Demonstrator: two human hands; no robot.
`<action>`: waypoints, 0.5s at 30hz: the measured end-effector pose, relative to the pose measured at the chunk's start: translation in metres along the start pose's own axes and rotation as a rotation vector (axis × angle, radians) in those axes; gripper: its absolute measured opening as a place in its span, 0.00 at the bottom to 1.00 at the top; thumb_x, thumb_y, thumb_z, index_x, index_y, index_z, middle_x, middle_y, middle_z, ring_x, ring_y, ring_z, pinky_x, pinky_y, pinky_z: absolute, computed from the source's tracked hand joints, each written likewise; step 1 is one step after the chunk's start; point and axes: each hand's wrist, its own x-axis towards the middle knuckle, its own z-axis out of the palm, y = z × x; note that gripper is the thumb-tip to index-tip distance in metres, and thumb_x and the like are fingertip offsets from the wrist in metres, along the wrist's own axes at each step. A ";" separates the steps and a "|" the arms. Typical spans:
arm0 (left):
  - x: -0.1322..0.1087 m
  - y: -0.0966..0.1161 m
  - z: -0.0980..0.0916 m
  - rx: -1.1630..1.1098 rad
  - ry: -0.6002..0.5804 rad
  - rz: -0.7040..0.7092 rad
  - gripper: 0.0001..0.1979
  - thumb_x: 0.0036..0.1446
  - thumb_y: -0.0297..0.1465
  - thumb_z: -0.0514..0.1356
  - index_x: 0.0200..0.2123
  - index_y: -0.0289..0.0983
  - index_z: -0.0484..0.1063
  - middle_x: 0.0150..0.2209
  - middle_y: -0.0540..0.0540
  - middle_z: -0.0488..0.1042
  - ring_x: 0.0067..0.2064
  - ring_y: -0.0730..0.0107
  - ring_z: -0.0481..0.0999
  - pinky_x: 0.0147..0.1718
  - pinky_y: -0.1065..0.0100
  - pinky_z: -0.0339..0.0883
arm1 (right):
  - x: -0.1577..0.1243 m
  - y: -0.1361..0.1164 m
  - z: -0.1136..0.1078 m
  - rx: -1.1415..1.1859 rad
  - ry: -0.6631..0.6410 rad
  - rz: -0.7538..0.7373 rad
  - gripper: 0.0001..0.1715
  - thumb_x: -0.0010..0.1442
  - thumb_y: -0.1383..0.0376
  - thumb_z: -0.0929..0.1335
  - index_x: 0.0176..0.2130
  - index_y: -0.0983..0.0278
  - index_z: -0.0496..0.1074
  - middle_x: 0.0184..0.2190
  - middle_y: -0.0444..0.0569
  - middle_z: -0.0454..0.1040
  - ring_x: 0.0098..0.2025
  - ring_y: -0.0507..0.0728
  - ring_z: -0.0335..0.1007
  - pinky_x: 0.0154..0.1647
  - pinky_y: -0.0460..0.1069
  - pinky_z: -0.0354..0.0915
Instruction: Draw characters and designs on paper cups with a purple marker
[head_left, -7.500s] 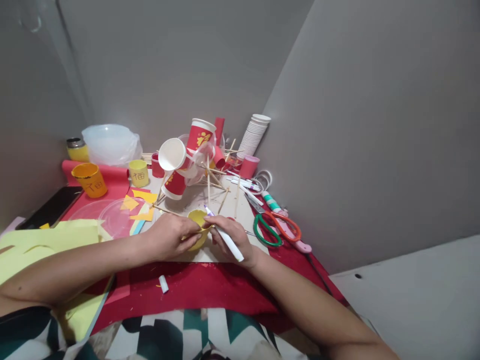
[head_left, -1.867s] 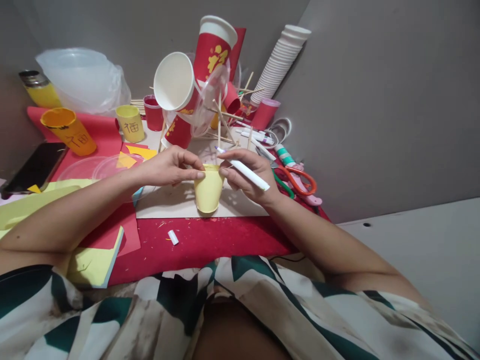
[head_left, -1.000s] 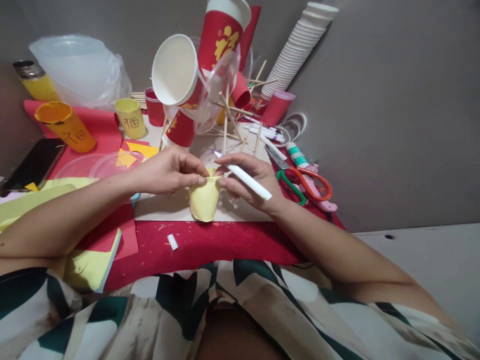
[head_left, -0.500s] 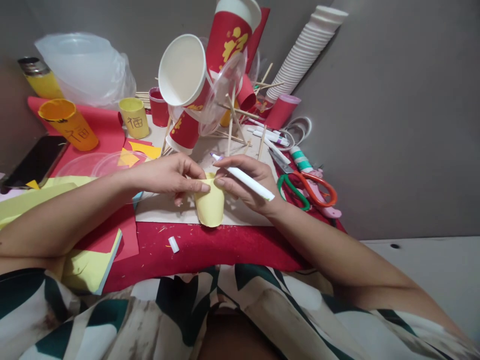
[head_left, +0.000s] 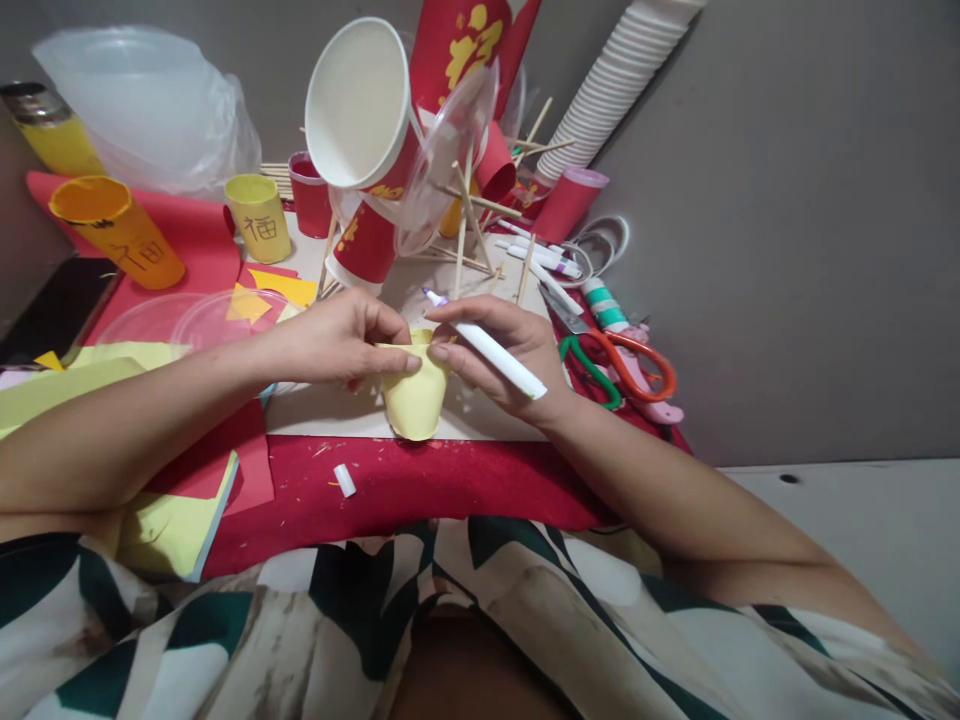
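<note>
Head view: left hand (head_left: 356,338) pinches the yellow cup (head_left: 417,405) by its rim; right hand (head_left: 517,352) pinches a white marker (head_left: 498,358) in its fingers, thumb at the rim. Cup is at the front edge of the pale board (head_left: 322,412); whether lifted, we can't tell. Step, we judge: settling the rim. Next move calls for even pressure, marker tip clear.

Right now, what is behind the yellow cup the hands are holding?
Pale board, with thin wooden sticks farther back. The board directly behind the cup and left hand is covered.
</note>
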 end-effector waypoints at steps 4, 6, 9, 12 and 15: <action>-0.002 0.004 0.001 0.006 -0.001 0.036 0.07 0.64 0.26 0.64 0.34 0.32 0.82 0.18 0.54 0.71 0.18 0.82 0.69 0.17 0.82 0.60 | -0.001 0.001 0.000 -0.032 0.006 -0.025 0.12 0.63 0.60 0.76 0.47 0.60 0.80 0.36 0.44 0.81 0.32 0.50 0.76 0.35 0.46 0.74; -0.001 0.005 -0.001 -0.017 0.000 0.029 0.08 0.63 0.25 0.63 0.31 0.33 0.81 0.17 0.55 0.70 0.17 0.82 0.68 0.16 0.82 0.58 | -0.001 0.001 -0.002 -0.042 0.038 -0.032 0.13 0.65 0.59 0.75 0.49 0.59 0.79 0.35 0.43 0.81 0.28 0.48 0.73 0.31 0.45 0.73; 0.002 0.002 -0.007 -0.082 -0.005 -0.020 0.06 0.62 0.26 0.63 0.33 0.33 0.81 0.19 0.53 0.73 0.17 0.81 0.69 0.17 0.80 0.61 | -0.001 -0.001 -0.006 -0.046 0.144 -0.051 0.14 0.68 0.57 0.73 0.53 0.56 0.78 0.36 0.42 0.82 0.22 0.47 0.70 0.22 0.44 0.69; 0.005 -0.001 -0.011 -0.111 -0.039 -0.086 0.07 0.63 0.26 0.63 0.33 0.33 0.80 0.22 0.51 0.75 0.17 0.79 0.71 0.19 0.78 0.64 | -0.005 -0.007 -0.008 -0.031 0.250 -0.065 0.15 0.70 0.54 0.71 0.55 0.51 0.77 0.36 0.41 0.83 0.20 0.47 0.69 0.18 0.43 0.66; 0.006 0.000 -0.011 -0.110 -0.061 -0.121 0.09 0.64 0.26 0.62 0.30 0.34 0.77 0.21 0.51 0.74 0.17 0.79 0.70 0.19 0.78 0.62 | -0.016 -0.015 -0.006 -0.032 0.277 -0.054 0.16 0.71 0.51 0.70 0.55 0.50 0.78 0.32 0.40 0.80 0.22 0.49 0.69 0.19 0.45 0.66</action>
